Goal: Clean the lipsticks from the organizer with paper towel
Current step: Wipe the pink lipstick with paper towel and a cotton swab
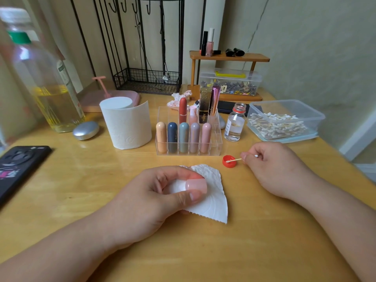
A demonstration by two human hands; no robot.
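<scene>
My left hand (154, 202) grips a pale pink lipstick (196, 185) wrapped partly in a white paper towel piece (213, 202) near the table's front middle. My right hand (272, 169) pinches a cotton swab (237, 159) whose tip dips into a red bottle cap (229, 161). Behind them stands a clear organizer (217, 147) with several pastel lipsticks in its front row and taller tubes at the back.
A paper towel roll (127, 123) stands left of the organizer. A small open glass bottle (235, 124) and a tub of cotton swabs (284, 121) sit to the right. An oil bottle (40, 78), a silver case (85, 130) and a phone (18, 165) are at left.
</scene>
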